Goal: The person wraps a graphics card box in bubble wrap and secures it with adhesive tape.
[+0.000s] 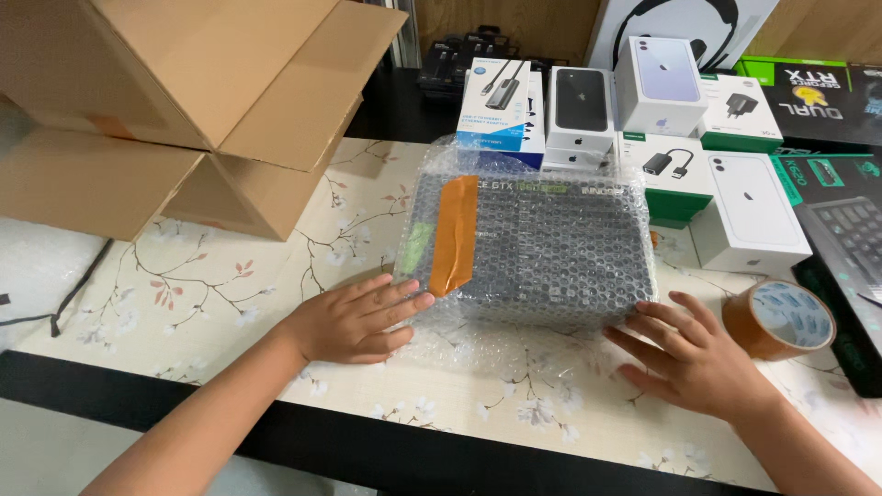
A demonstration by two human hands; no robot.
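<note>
A dark box wrapped in bubble wrap (542, 248) lies on the flower-patterned table (230, 285), with a strip of brown tape (453, 234) across its left side. My left hand (354, 321) rests flat on the table, its fingertips touching the wrap's near-left corner below the tape. At the near-right corner, my right hand (694, 358) lies with fingers spread against the wrap's edge. Neither hand holds anything.
A roll of brown tape (779, 319) stands right of my right hand. Several white and dark product boxes (661, 87) crowd the back and right. An open cardboard carton (184, 101) fills the back left. The table's black front edge (367, 450) runs below my arms.
</note>
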